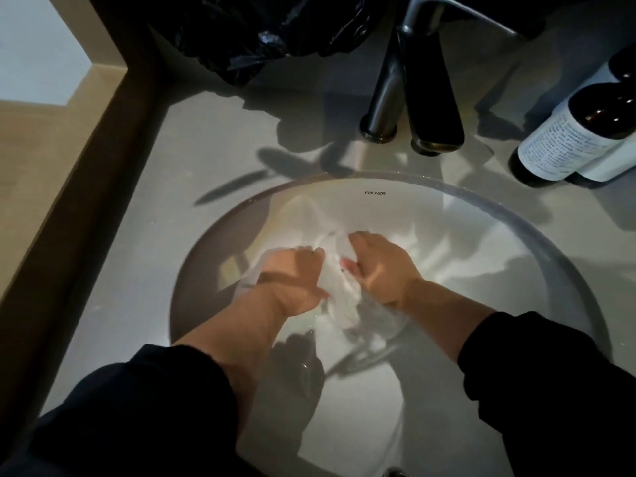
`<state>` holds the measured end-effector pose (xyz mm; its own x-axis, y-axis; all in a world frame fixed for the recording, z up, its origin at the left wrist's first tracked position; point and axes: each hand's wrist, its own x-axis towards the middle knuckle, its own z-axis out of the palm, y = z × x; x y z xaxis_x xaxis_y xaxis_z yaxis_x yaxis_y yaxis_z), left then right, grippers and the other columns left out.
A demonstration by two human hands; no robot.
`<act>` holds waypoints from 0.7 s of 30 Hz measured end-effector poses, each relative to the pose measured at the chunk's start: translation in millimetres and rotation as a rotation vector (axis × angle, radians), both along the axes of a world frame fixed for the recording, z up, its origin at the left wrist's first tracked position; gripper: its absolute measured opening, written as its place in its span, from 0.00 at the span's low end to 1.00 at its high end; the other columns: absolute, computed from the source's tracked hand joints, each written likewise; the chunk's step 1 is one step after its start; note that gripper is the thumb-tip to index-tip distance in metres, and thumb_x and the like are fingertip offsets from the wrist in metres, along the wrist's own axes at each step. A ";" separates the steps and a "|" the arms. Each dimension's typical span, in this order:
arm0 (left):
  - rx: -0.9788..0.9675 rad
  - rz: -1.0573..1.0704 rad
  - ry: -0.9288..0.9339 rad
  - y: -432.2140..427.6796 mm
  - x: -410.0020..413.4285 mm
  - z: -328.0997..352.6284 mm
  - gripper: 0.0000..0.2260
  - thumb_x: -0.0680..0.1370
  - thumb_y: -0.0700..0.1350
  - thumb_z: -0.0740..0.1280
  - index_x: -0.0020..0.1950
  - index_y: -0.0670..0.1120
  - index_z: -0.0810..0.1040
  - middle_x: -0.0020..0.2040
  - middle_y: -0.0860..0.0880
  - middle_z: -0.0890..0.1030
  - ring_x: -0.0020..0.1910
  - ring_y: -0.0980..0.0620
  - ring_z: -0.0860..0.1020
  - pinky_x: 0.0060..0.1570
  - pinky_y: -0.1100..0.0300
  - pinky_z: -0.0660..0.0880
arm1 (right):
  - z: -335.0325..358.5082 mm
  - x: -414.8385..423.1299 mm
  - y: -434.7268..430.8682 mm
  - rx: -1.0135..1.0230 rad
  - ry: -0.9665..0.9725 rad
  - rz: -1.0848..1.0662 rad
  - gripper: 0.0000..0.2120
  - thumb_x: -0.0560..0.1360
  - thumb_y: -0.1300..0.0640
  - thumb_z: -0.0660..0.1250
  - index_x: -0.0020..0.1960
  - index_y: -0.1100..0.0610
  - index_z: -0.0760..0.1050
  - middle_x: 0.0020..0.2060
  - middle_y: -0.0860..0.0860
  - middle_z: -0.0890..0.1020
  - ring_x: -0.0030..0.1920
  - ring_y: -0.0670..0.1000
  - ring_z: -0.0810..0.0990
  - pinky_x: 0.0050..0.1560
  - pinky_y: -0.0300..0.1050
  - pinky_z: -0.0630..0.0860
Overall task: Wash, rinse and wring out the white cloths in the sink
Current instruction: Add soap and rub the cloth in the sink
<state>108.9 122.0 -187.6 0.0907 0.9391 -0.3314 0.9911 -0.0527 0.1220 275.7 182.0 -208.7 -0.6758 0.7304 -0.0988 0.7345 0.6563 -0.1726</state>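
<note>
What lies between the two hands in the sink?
In the head view, a bunched white cloth lies between the left hand and the right hand, and both hands grip it.

Your arms: dark long sleeves, bare hands.

You wear a dark, near-black top. Its left sleeve (137, 407) and right sleeve (550, 366) are plain, matte fabric, loose on the arm and falling in soft folds. Each cuff ends partway along the forearm and bunches a little at its edge, so your lower forearms, your wrists, your left hand (292, 280) and your right hand (382, 270) are uncovered. The dim light hides the seams and weave.
</note>
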 end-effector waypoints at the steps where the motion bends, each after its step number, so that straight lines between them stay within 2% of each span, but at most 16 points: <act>1: 0.020 -0.016 0.053 0.7 3.4 -0.6 0.20 0.75 0.57 0.66 0.61 0.48 0.70 0.53 0.50 0.76 0.50 0.49 0.76 0.45 0.57 0.70 | 4.5 2.7 1.0 -0.063 0.088 -0.104 0.22 0.81 0.45 0.53 0.68 0.59 0.65 0.60 0.58 0.75 0.60 0.59 0.74 0.55 0.48 0.69; 3: 0.041 -0.019 0.134 1.1 8.5 -2.4 0.21 0.75 0.57 0.66 0.63 0.48 0.69 0.55 0.50 0.74 0.52 0.50 0.74 0.45 0.58 0.69 | 12.5 16.1 6.1 -0.254 0.244 -0.385 0.21 0.82 0.48 0.54 0.66 0.62 0.65 0.56 0.60 0.78 0.58 0.59 0.76 0.53 0.46 0.68; 5: 0.061 -0.114 0.157 -0.8 11.2 -8.4 0.30 0.75 0.59 0.65 0.71 0.47 0.61 0.65 0.47 0.68 0.63 0.46 0.68 0.57 0.56 0.69 | 20.3 38.0 7.1 -0.399 0.401 -0.624 0.19 0.82 0.49 0.56 0.63 0.64 0.66 0.49 0.58 0.77 0.54 0.56 0.77 0.49 0.42 0.67; 7: 0.031 -0.267 0.158 -5.3 9.9 -18.3 0.41 0.76 0.60 0.62 0.78 0.43 0.44 0.76 0.43 0.53 0.73 0.42 0.56 0.70 0.49 0.60 | 29.4 53.5 -3.3 -0.391 0.589 -0.683 0.17 0.81 0.51 0.57 0.60 0.64 0.67 0.45 0.55 0.75 0.50 0.53 0.74 0.49 0.39 0.66; 8: 0.027 -0.310 0.150 -8.3 9.3 -22.0 0.44 0.76 0.62 0.62 0.78 0.42 0.39 0.78 0.42 0.46 0.75 0.41 0.52 0.73 0.47 0.55 | 33.1 55.2 -14.5 -0.300 0.608 -0.598 0.15 0.82 0.53 0.58 0.60 0.64 0.67 0.45 0.56 0.75 0.49 0.54 0.74 0.50 0.41 0.67; 9: 0.032 -0.327 0.142 -10.9 8.6 -27.1 0.48 0.74 0.64 0.62 0.78 0.40 0.38 0.78 0.41 0.44 0.75 0.41 0.51 0.74 0.45 0.52 | 32.7 53.5 -27.7 -0.179 0.554 -0.444 0.15 0.81 0.53 0.59 0.61 0.64 0.68 0.48 0.58 0.76 0.49 0.56 0.75 0.52 0.46 0.69; 11: 0.081 -0.335 0.122 -15.2 7.8 -34.7 0.52 0.69 0.66 0.67 0.78 0.38 0.44 0.78 0.39 0.51 0.74 0.39 0.56 0.72 0.43 0.56 | 10.9 47.5 -56.1 0.038 0.173 -0.163 0.24 0.74 0.48 0.62 0.63 0.62 0.69 0.53 0.62 0.78 0.50 0.61 0.78 0.50 0.54 0.76; 13: 0.175 -0.360 0.124 -16.1 4.6 -39.6 0.56 0.60 0.67 0.73 0.76 0.37 0.56 0.72 0.38 0.65 0.65 0.38 0.68 0.64 0.43 0.69 | -14.9 38.8 -69.0 0.032 -0.236 -0.024 0.32 0.63 0.42 0.68 0.62 0.58 0.71 0.55 0.62 0.80 0.52 0.64 0.81 0.47 0.65 0.77; 15: 0.225 -0.335 0.105 -14.0 -0.7 -47.6 0.57 0.52 0.67 0.76 0.72 0.37 0.61 0.64 0.39 0.71 0.55 0.41 0.70 0.54 0.47 0.76 | -26.1 33.1 -60.2 0.029 -0.458 0.072 0.34 0.62 0.40 0.68 0.62 0.58 0.71 0.55 0.62 0.80 0.54 0.65 0.78 0.47 0.69 0.75; 17: 0.209 -0.307 0.072 -10.1 1.6 -46.8 0.57 0.51 0.66 0.77 0.71 0.37 0.63 0.61 0.40 0.73 0.52 0.42 0.70 0.51 0.50 0.76 | -21.2 29.0 -43.3 0.078 -0.534 0.140 0.30 0.69 0.39 0.63 0.64 0.56 0.72 0.58 0.62 0.76 0.57 0.63 0.71 0.49 0.67 0.74; 19: 0.129 -0.309 0.114 -3.6 8.5 -43.2 0.51 0.63 0.63 0.74 0.75 0.37 0.56 0.65 0.41 0.69 0.58 0.42 0.69 0.58 0.51 0.69 | -15.6 26.2 -28.2 0.124 -0.527 0.197 0.27 0.77 0.40 0.55 0.71 0.53 0.65 0.66 0.59 0.69 0.63 0.61 0.65 0.56 0.61 0.70; 21: 0.078 -0.334 0.186 2.1 12.1 -39.1 0.40 0.74 0.55 0.68 0.74 0.38 0.50 0.66 0.41 0.65 0.61 0.42 0.67 0.63 0.53 0.63 | -8.5 23.9 -25.3 0.070 -0.424 0.202 0.27 0.79 0.41 0.52 0.73 0.53 0.58 0.69 0.57 0.65 0.67 0.60 0.63 0.60 0.55 0.68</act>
